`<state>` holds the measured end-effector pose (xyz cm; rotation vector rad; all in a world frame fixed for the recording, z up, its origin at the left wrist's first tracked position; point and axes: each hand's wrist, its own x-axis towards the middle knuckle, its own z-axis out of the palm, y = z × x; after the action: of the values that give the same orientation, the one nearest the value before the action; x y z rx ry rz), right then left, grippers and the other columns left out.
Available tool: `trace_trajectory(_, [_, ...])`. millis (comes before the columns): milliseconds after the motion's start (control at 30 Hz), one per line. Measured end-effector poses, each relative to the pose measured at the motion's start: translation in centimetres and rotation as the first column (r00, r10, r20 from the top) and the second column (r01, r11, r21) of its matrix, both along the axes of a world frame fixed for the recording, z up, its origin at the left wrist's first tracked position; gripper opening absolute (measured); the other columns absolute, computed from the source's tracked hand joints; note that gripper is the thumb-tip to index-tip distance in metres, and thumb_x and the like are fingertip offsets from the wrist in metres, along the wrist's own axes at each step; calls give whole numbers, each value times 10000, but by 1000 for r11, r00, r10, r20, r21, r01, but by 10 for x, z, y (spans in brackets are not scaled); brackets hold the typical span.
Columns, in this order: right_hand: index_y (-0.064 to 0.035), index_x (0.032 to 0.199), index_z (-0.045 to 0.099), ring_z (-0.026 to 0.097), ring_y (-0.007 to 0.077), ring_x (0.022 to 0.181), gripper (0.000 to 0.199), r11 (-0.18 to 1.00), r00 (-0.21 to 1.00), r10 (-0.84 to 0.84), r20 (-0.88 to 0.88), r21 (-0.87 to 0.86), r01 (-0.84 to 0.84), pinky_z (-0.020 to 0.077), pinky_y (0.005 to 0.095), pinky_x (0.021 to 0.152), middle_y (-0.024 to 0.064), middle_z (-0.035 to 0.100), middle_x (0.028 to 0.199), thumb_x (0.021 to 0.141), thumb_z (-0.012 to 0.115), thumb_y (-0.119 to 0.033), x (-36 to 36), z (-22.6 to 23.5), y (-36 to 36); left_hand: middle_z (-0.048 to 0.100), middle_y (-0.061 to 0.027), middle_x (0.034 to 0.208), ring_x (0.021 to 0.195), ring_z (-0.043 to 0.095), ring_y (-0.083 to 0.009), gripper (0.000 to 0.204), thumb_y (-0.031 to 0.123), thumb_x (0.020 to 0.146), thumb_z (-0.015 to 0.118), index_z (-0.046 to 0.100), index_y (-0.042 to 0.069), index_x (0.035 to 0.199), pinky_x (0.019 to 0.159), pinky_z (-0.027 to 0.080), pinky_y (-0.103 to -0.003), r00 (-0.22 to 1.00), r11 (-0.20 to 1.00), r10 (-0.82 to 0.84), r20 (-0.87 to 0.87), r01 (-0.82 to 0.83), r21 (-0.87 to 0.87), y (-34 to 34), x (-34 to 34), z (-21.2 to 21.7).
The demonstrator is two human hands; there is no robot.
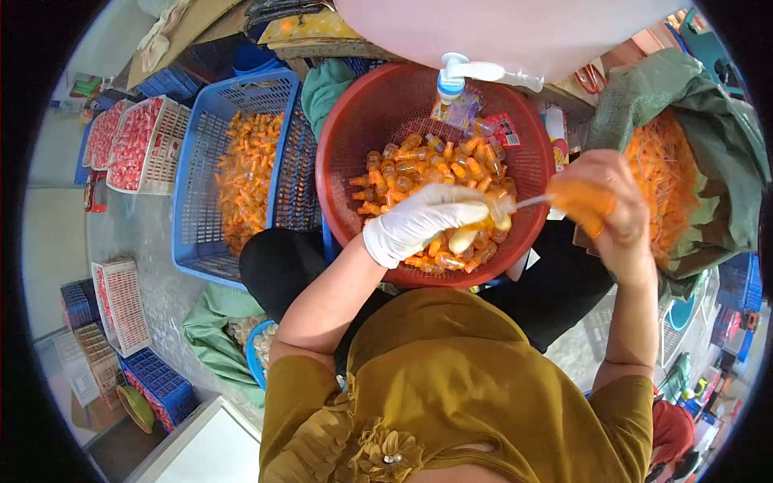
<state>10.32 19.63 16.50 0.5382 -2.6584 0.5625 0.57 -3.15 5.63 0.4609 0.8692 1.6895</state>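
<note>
My left hand (427, 219), in a white glove, is closed round a small clear bottle (501, 208) above the red basket (338, 173). Its fingertips point to the right. My right hand (608, 205) is ungloved and blurred by motion, just right of the basket rim. Orange shows across its fingers, and a thin white tube (533, 200) runs from it to the bottle's mouth. Whether the orange is a cap or a finger covering is hard to make out. Under both hands, many small amber bottles with orange tops (403, 165) fill the basket's bottom.
A blue crate (187, 185) at left holds more orange-topped bottles. On the right, a green sack (729, 177) gapes over orange pieces with thin tubes (664, 173). A white tap (459, 71) on a large pale container overhangs the basket. Pink-filled white baskets (165, 153) stand far left.
</note>
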Motion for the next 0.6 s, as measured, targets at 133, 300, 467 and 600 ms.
trace_trajectory(133, [-45,918,656,596,281,880,216,972,971,235,46,-14,-234,480,379,767,69,649,941,709,689,-88,4,-14,-9,647,-56,1029,870,609,-123,342,250,915,576,595,-7,1140,789,485,-251,993,991,-117,-22,116,-68,6,16,0])
trace_trajectory(300, [-30,872,639,603,270,799,126,945,940,182,288,-314,-87,484,340,709,76,650,876,781,664,-114,7,-32,-7,647,-47,967,832,603,-187,302,206,840,658,617,64,1104,814,475,-313,846,979,85,-526,-168,-113,13,34,9])
trace_trajectory(467, [-26,875,618,602,264,729,146,700,439,370,819,-556,448,480,311,640,90,637,804,798,679,-135,17,-56,4,642,-87,948,854,591,-269,317,210,769,706,627,103,1056,865,440,-377,-359,828,159,-920,-459,322,13,44,7])
trace_trajectory(600, [-27,880,627,594,213,679,182,844,651,-81,755,-295,447,457,292,568,76,611,717,831,667,-197,15,-52,-8,639,-96,925,841,588,-266,347,246,740,720,630,108,1045,909,403,-395,57,840,166,-985,-531,110,20,38,-7])
